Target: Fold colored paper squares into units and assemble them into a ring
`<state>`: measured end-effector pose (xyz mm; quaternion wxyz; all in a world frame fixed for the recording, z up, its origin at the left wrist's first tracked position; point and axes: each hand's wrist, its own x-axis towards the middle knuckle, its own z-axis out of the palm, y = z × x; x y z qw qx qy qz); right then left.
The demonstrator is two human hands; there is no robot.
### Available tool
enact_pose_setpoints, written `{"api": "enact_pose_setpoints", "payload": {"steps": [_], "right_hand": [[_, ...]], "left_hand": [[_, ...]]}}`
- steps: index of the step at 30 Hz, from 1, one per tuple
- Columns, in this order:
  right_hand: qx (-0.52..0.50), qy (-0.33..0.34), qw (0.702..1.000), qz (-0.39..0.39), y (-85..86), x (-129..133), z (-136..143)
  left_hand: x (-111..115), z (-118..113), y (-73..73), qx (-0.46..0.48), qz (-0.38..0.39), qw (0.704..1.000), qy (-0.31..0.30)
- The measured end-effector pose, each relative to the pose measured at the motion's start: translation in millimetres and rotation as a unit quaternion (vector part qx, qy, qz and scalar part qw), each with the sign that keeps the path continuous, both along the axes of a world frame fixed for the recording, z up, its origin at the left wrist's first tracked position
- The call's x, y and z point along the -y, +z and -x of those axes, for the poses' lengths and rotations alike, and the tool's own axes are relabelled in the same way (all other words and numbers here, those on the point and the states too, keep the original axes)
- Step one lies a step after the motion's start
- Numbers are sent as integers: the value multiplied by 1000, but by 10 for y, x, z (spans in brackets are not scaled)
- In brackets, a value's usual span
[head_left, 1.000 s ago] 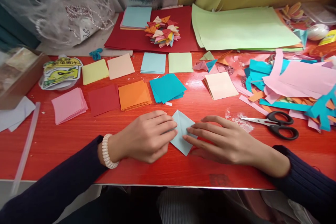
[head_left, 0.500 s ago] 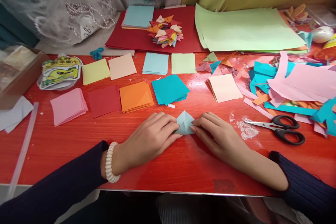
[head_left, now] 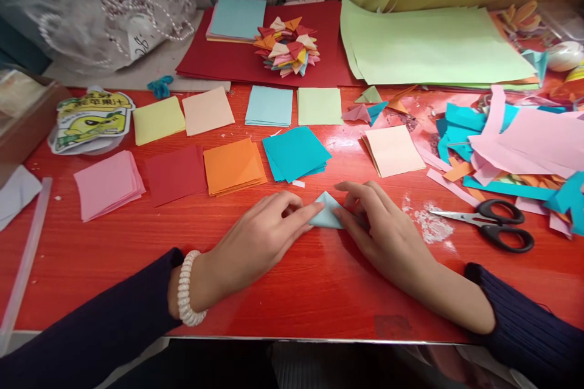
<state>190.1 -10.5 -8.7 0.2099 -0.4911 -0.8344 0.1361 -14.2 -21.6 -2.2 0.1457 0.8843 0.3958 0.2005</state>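
A small light blue folded paper (head_left: 326, 214) lies on the red table between my hands, its point facing away from me. My left hand (head_left: 269, 231) presses the paper's left side with its index finger, the other fingers close together. My right hand (head_left: 385, 228) has its thumb on the right part of the paper, while its index finger is raised and stretched out above the table. Just beyond are a stack of teal squares (head_left: 296, 154) and a stack of orange squares (head_left: 234, 165).
Black-handled scissors (head_left: 502, 225) lie right of my right hand, near paper scraps (head_left: 529, 140). More square stacks, such as a pink one (head_left: 109, 183), stretch leftward. Behind stand a folded-paper ring (head_left: 287, 48) and green sheets (head_left: 433, 45). A clear strip (head_left: 27, 255) lies at left.
The blue paper now shows a plain face instead of a centre-creased one. My left index finger has moved onto it, and my right index finger has lifted off. The view has shifted slightly.
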Motion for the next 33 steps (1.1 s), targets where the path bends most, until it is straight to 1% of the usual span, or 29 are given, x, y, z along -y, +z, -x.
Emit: {"api": "enact_pose_setpoints", "payload": {"steps": [4,9,14,17,20,22,24,26,28,30,33], "right_hand": [[5,7,1000,-8,-10,0,11],[-8,11,1000,-13,-16,-7,0],[7,8,1000,-13,-10,-8,10],[12,8,1000,-16,-30,-13,25],[10,17,1000,-5,-63,-1,-34],[7,44,999,-17,-65,22,-135],[8,97,993,-61,-33,54,-260],[30,191,977,-91,22,86,-363],[41,260,957,-122,71,106,-411],[45,292,947,-128,93,113,-402],[49,299,946,-115,74,108,-352]], "left_hand": [[-14,-6,-9,17,17,1000,-4],[-7,-1,-23,25,15,1000,-10],[-14,6,-22,25,9,1000,-13],[-17,2,-19,22,16,1000,-15],[-9,1,-25,22,22,999,-18],[-4,2,-31,22,26,999,-18],[-3,3,-34,19,30,999,-18],[-7,2,-30,15,34,999,-18],[-13,1,-20,13,33,999,-21],[-16,0,-8,14,30,999,-21],[-17,2,4,14,30,999,-17]]}}
